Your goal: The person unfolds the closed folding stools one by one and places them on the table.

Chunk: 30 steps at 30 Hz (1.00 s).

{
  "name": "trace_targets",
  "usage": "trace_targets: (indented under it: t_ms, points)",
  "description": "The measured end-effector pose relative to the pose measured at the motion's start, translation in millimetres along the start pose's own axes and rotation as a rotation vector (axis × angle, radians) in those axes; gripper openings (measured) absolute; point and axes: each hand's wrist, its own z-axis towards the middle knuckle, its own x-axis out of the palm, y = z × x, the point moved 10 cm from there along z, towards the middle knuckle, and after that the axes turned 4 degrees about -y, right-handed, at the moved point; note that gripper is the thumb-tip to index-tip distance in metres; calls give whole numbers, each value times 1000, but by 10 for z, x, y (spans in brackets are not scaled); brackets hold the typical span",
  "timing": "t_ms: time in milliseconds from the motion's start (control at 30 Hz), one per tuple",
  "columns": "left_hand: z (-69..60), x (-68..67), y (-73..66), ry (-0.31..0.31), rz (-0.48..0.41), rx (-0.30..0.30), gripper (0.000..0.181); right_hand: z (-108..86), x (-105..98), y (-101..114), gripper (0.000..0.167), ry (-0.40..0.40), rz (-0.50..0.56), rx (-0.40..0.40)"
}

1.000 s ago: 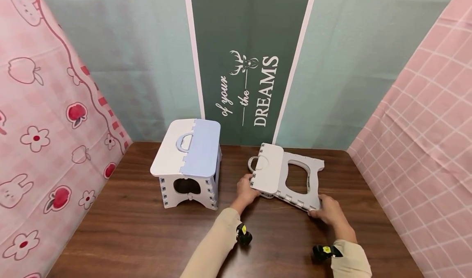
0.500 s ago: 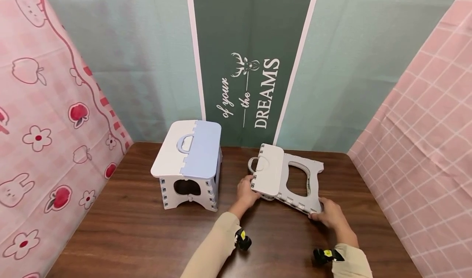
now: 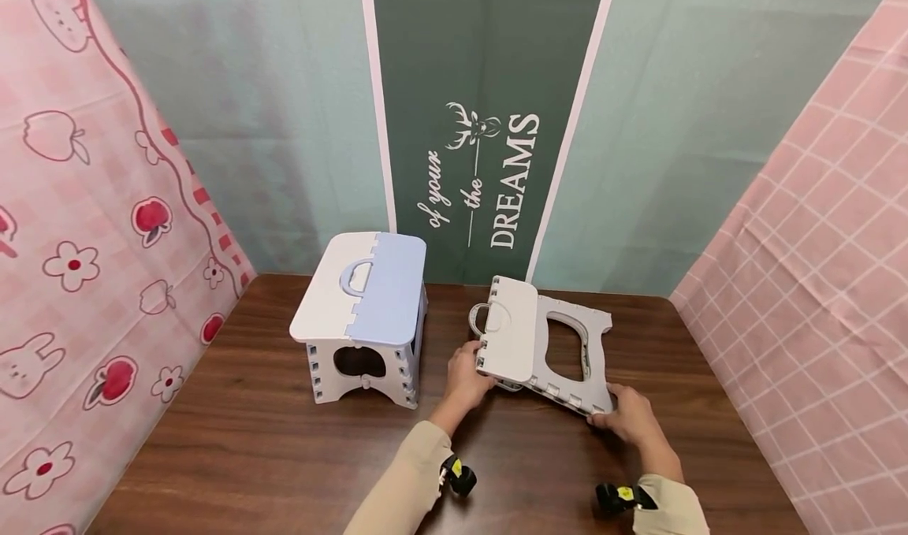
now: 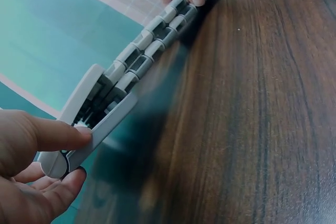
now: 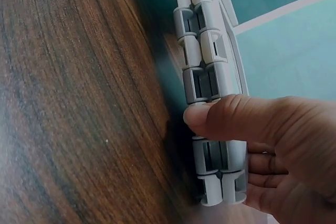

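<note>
A white-grey folding step stool [image 3: 512,326], folded flat, is held low over the table between both hands. My left hand [image 3: 467,381] pinches its left near corner, by the seat panel; in the left wrist view the thumb and fingers close around the rounded end of the stool [image 4: 100,114]. My right hand [image 3: 630,417] grips the right near corner by the leg edge. Its thumb presses on the hinge knuckles in the right wrist view, while the fingers [image 5: 265,169] lie behind, partly hidden. A small carry handle [image 3: 478,319] sticks out at the stool's left side.
An unfolded stool [image 3: 386,283], white and light blue with a handle, stands upright to the left on the brown wooden table [image 3: 269,456]. A green printed cloth [image 3: 482,39] hangs behind, with pink cloths [image 3: 816,243] on both sides.
Both hands have shifted the folded stool slightly to the left over the last half second. Before that it stayed almost still. The unfolded stool has not moved.
</note>
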Motion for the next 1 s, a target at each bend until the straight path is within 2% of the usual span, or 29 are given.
trace_targets:
  t_ms: [200, 500, 1000]
  points:
    - [5, -97, -39, -20, 4, 21, 68, 1, -6, 35, 77, -11, 13, -13]
    - [-19, -222, -68, -34, -11, -5, 69, -11, 30, 116, 75, -6, 50, -26]
    - [-73, -391, -190, -71, -23, 33, 66, 4, 97, 128, 75, -5, 100, -48]
